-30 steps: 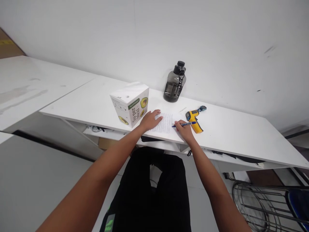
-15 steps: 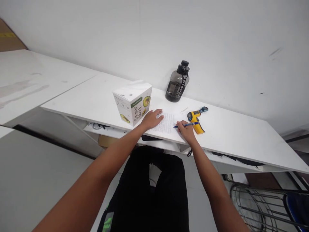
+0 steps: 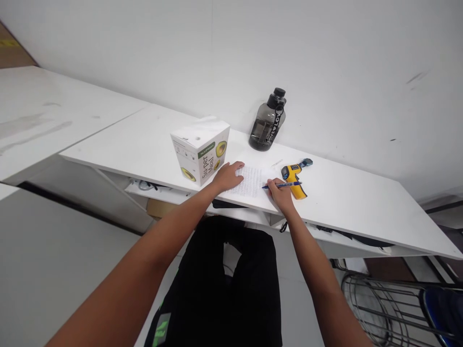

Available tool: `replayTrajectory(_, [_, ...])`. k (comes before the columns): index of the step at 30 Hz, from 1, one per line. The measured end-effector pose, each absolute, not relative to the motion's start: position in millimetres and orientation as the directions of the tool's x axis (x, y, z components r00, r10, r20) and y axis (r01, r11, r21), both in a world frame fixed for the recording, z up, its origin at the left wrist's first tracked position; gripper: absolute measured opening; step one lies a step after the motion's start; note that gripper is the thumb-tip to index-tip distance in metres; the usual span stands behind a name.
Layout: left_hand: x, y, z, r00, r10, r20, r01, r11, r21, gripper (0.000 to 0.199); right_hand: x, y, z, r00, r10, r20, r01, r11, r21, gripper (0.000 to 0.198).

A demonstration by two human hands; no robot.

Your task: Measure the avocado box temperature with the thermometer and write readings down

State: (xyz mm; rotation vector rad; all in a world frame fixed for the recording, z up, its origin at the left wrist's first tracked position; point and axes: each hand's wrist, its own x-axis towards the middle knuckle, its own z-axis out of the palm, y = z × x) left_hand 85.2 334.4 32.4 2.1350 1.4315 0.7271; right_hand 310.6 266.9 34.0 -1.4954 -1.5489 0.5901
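A sheet of paper point(image 3: 249, 182) covered with handwriting lies near the front edge of the white desk point(image 3: 347, 202). My left hand point(image 3: 227, 177) rests flat on the sheet's left side, fingers stretched out, close to a white box point(image 3: 197, 159) with avocado pictures. In my right hand point(image 3: 279, 193) is a blue pen point(image 3: 289, 184), its tip down at the right part of the paper. Just beyond that hand lies a yellow infrared thermometer gun point(image 3: 296, 185), partly behind the pen.
A dark clear water bottle point(image 3: 265, 124) stands by the wall. Under the desktop runs a shelf point(image 3: 173, 197) with cables and dark items. A metal wire rack point(image 3: 383, 303) is at lower right, and another white table point(image 3: 36, 106) adjoins on the left.
The view has shifted slightly. Both hands keep their places on the paper, and the pen has moved barely, if at all, relative to the sheet.
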Motion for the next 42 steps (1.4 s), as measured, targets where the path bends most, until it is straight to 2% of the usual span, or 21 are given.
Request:
replayTrajectory(9, [85, 336, 30, 0.313, 0.932, 0.181, 0.657, -0.350, 0.668, 0.056, 313, 267, 35, 0.096, 0.964, 0.249, 0.538, 0.161, -0.828, 0.040])
replayTrajectory(16, [85, 335, 30, 0.323, 0.925, 0.199, 0.652, -0.370, 0.662, 0.054, 313, 267, 32, 0.239, 0.920, 0.310, 0.498, 0.158, -0.853, 0.041])
replayTrajectory(22, [86, 335, 29, 0.324, 0.921, 0.216, 0.662, -0.384, 0.644, 0.052, 311, 267, 34, 0.226, 0.926, 0.302, 0.506, 0.154, -0.849, 0.046])
replayTrajectory(27, [85, 337, 25, 0.332, 0.913, 0.237, 0.665, -0.405, 0.627, 0.050, 313, 266, 33, 0.206, 0.942, 0.265, 0.519, 0.124, -0.846, 0.058])
replayTrajectory(33, [84, 338, 23, 0.337, 0.913, 0.230, 0.669, -0.404, 0.624, 0.051, 311, 266, 35, 0.198, 0.949, 0.247, 0.551, 0.101, -0.829, 0.041])
replayTrajectory(38, [85, 337, 24, 0.336, 0.911, 0.240, 0.669, -0.410, 0.619, 0.050, 313, 267, 31, 0.145, 0.934, 0.327, 0.549, 0.199, -0.812, 0.037])
replayTrajectory(42, [85, 336, 27, 0.336, 0.914, 0.229, 0.673, -0.403, 0.620, 0.051, 318, 274, 20, 0.099, 0.912, 0.399, 0.554, 0.282, -0.783, 0.043])
